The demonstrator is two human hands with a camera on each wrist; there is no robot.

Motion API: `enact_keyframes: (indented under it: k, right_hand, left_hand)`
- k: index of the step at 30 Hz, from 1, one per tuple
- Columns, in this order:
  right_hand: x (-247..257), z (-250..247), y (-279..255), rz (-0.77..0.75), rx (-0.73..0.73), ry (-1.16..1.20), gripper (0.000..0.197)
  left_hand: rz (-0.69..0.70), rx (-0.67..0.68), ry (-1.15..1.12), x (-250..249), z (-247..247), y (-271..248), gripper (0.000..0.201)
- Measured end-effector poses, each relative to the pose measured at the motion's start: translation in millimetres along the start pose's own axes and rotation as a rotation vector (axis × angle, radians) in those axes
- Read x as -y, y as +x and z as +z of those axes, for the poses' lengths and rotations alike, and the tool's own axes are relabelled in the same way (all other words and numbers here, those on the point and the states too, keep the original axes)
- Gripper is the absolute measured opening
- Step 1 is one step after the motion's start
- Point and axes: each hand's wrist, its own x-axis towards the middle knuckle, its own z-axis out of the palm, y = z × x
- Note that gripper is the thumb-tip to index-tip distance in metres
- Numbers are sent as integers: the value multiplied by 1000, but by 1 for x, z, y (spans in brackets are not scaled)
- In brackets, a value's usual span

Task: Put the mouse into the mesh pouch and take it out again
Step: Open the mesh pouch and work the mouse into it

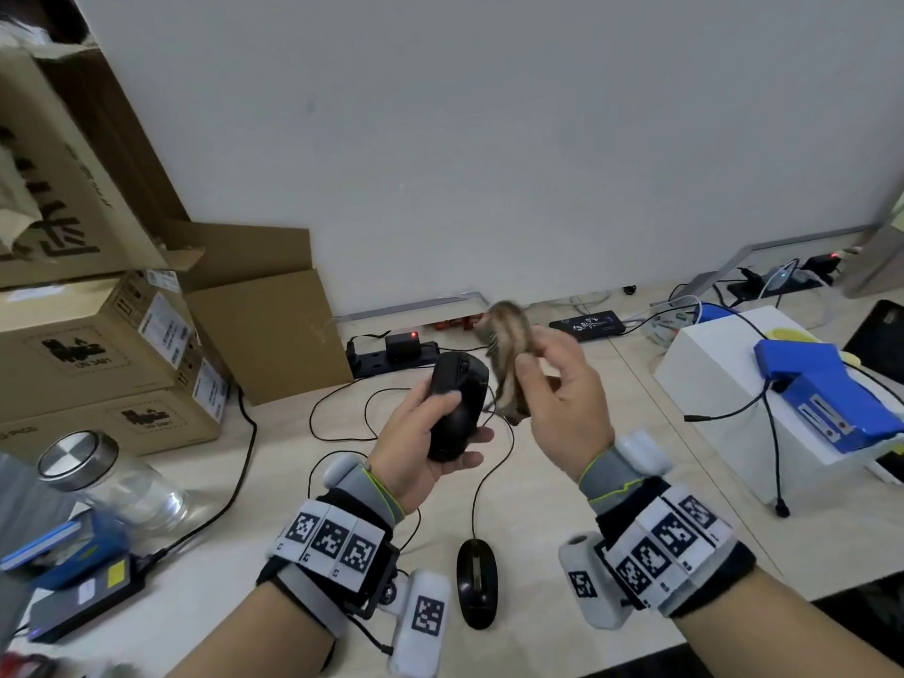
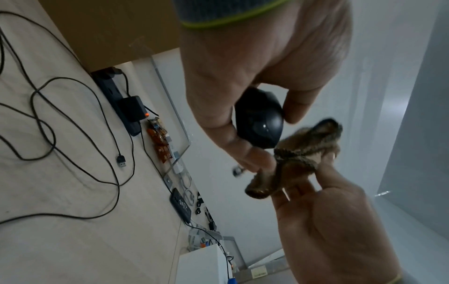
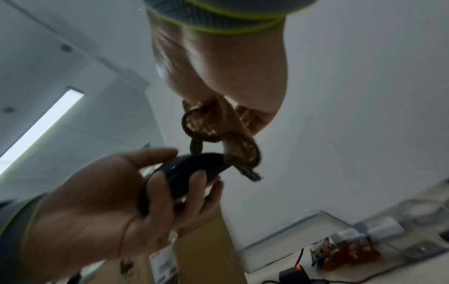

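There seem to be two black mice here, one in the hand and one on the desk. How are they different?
The held mouse is gripped in the left hand, lifted above the desk beside the pouch; the wired mouse lies flat on the desk, untouched. A cable runs from the wired mouse, while no cable shows on the held mouse. The wired mouse looks slimmer. Both are black.

Black mouse [image 1: 457,406]; brown mesh pouch [image 1: 508,357]; blue box [image 1: 826,398]

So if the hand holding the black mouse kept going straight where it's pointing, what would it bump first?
Probably the mesh pouch pinched in the right hand. The left hand aims its mouse near it, though depth is unclear.
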Motion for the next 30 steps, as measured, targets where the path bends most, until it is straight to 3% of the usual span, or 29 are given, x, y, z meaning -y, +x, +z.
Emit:
enact_keyframes:
  k: [4, 7, 9, 13, 15, 19, 21, 24, 28, 30]
  right_hand:
    - [-7, 20, -41, -303, 350, -121, 39]
    - [-13, 22, -50, -426, 372, -275, 45]
    - [-13, 22, -39, -336, 373, -258, 47]
    - [-4, 23, -8, 96, 232, -110, 30]
    - [1, 25, -12, 129, 231, -115, 34]
    - [5, 35, -46, -303, 378, -275, 49]
    - [-4, 36, -46, -420, 379, -280, 44]
    - [-13, 34, -29, -248, 334, -206, 47]
    - [-15, 39, -8, 293, 108, 44, 31]
    - [-7, 40, -17, 227, 97, 11, 31]
  left_hand:
    - [-62, 61, -217, -3, 5, 4, 69]
    - [-82, 49, -242, -1, 7, 6, 90]
    - [-54, 33, -112, 4, 9, 7, 90]
    - [21, 95, 59, 7, 13, 5, 87]
    - [15, 107, 19, 5, 12, 5, 90]
    - [-27, 78, -200, -3, 6, 9, 96]
    - [-42, 61, -234, -4, 5, 10, 97]
    - [-42, 58, -46, 0, 3, 12, 96]
    - [-3, 77, 134, 1, 4, 10, 88]
    - [14, 78, 100, 1, 4, 13, 90]
